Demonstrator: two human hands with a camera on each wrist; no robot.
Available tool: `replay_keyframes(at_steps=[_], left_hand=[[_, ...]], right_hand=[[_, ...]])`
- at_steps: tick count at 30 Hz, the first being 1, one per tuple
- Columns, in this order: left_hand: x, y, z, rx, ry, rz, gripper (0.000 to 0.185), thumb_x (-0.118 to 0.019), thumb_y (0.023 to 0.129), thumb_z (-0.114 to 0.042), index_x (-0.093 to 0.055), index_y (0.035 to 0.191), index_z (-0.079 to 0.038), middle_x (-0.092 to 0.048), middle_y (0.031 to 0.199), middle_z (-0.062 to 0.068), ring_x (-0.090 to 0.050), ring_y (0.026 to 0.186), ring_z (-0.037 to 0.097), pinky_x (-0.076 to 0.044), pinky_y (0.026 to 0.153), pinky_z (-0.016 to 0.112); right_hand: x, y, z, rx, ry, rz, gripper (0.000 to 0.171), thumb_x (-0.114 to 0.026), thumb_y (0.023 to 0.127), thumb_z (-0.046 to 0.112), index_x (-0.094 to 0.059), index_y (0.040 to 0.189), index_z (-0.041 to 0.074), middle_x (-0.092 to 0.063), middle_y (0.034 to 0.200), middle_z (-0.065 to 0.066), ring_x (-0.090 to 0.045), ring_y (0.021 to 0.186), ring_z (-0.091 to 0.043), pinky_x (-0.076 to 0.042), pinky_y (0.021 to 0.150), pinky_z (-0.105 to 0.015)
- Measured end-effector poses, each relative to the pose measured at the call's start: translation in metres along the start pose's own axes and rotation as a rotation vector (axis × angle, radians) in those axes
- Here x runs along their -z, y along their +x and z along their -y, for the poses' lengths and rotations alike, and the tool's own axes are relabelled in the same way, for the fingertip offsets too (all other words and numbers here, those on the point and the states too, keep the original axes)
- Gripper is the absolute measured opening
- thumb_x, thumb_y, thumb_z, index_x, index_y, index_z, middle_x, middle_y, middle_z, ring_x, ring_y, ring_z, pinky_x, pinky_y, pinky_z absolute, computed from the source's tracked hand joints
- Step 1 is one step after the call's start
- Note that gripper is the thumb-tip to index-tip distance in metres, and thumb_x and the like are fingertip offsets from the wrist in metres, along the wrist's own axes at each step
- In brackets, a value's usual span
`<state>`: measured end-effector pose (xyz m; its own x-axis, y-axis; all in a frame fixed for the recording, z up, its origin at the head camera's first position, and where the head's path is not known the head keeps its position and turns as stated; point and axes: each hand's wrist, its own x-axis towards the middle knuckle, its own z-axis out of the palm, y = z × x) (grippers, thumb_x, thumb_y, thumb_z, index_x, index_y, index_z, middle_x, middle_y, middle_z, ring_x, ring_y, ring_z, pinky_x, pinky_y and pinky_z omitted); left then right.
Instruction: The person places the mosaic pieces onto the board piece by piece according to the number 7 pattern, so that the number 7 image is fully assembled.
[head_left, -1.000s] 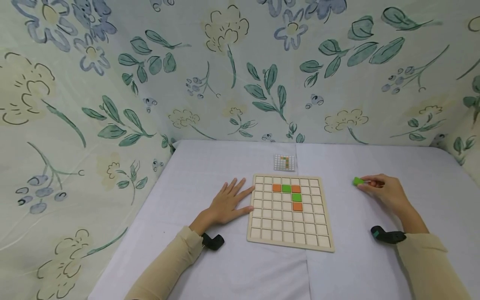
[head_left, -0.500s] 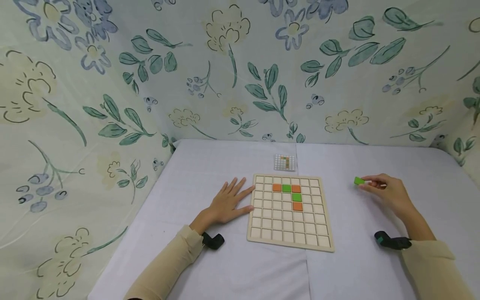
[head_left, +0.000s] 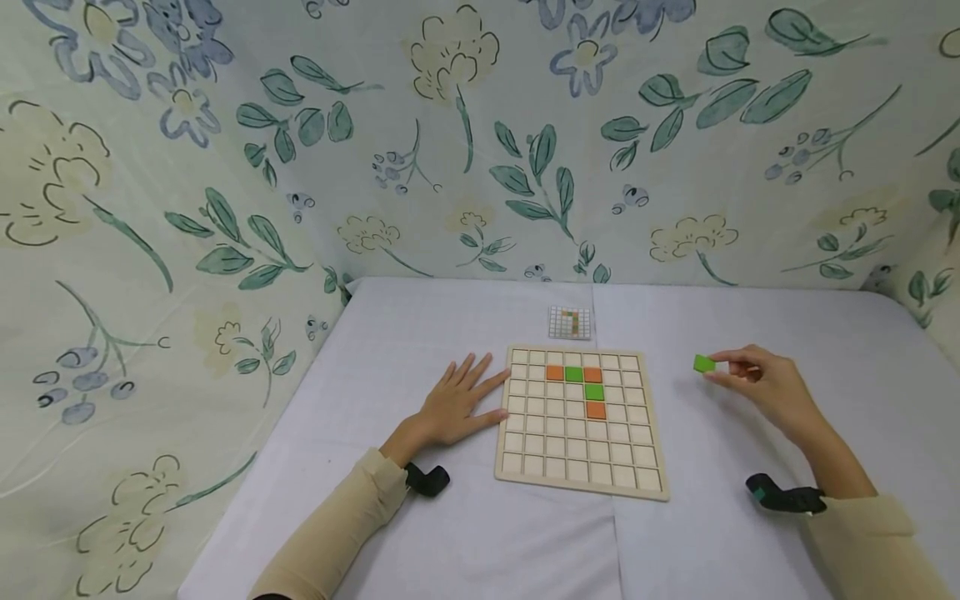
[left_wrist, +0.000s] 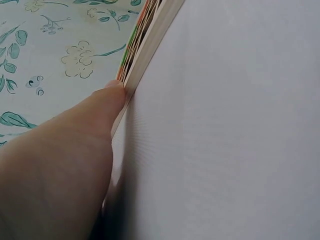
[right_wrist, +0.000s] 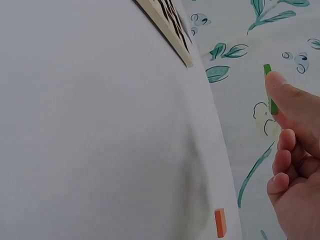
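Observation:
A square wooden grid board (head_left: 540,438) lies on the table, with an orange tile (head_left: 596,410) and several other orange and green tiles set in its cells. My left hand (head_left: 455,408) lies flat with fingers spread at the board's left edge; the left wrist view shows the thumb (left_wrist: 107,102) against that edge. To the right of the board, my right hand (head_left: 768,385) pinches a green square tile (head_left: 704,363) between thumb and fingertips. In the right wrist view this green tile (right_wrist: 270,90) is raised above the table, the other fingers curled.
A small pattern card (head_left: 569,322) with a coloured grid lies behind the board. One loose orange tile (right_wrist: 220,223) rests on the white-covered table, seen in the right wrist view. Flower-patterned cloth (head_left: 450,167) hangs at the back and left.
My right hand has shifted slightly left toward the board with the green tile, which has come up off the table. The left hand and the board stay put.

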<state>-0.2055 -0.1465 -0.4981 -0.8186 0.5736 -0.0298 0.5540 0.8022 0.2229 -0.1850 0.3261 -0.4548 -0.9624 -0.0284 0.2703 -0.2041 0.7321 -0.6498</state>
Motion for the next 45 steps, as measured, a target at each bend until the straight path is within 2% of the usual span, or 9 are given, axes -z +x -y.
replay_keyframes(at_steps=[8,18,29,37,45], left_hand=[[0.0,0.001,0.002,-0.001,0.007,-0.014,0.073,-0.032,0.099,-0.068,-0.016,0.161,-0.033,-0.003,0.167,0.007,0.002,0.152,0.034,0.0,0.119,0.053],[-0.001,0.001,0.002,0.0,0.006,-0.016,0.073,-0.033,0.099,-0.068,-0.016,0.161,-0.033,-0.003,0.167,0.006,0.003,0.152,0.033,0.001,0.119,0.053],[0.001,0.001,0.002,0.011,0.008,0.0,0.073,-0.033,0.099,-0.069,-0.013,0.161,-0.035,0.0,0.167,0.005,0.004,0.152,0.032,0.001,0.119,0.053],[-0.001,0.001,0.002,0.004,0.0,-0.004,0.074,-0.033,0.098,-0.069,-0.014,0.161,-0.034,-0.001,0.167,0.005,0.004,0.152,0.032,0.001,0.119,0.053],[-0.001,0.0,0.001,0.003,-0.006,-0.005,0.074,-0.032,0.098,-0.069,-0.014,0.161,-0.034,-0.002,0.167,0.005,0.004,0.152,0.032,0.0,0.12,0.053]], right_hand=[[-0.007,-0.009,0.022,0.068,0.027,-0.011,0.026,-0.079,0.086,0.008,-0.071,0.109,-0.002,-0.047,0.084,-0.008,-0.038,0.075,-0.014,-0.034,0.055,-0.021],[-0.02,-0.016,0.042,0.133,0.056,0.023,0.022,-0.082,0.081,0.003,-0.074,0.101,0.001,-0.046,0.079,-0.006,-0.038,0.073,-0.017,-0.032,0.057,-0.023],[-0.046,-0.026,0.063,0.159,0.131,0.101,0.024,-0.084,0.08,0.006,-0.074,0.102,0.004,-0.048,0.08,-0.005,-0.042,0.074,-0.021,-0.035,0.058,-0.023],[-0.063,-0.03,0.073,0.175,0.197,0.161,0.024,-0.084,0.078,0.005,-0.073,0.1,0.003,-0.05,0.078,-0.005,-0.045,0.071,-0.018,-0.038,0.057,-0.023],[-0.075,-0.033,0.081,0.152,0.247,0.224,0.024,-0.084,0.079,0.008,-0.073,0.1,0.002,-0.051,0.079,-0.003,-0.046,0.069,-0.013,-0.039,0.056,-0.021]])
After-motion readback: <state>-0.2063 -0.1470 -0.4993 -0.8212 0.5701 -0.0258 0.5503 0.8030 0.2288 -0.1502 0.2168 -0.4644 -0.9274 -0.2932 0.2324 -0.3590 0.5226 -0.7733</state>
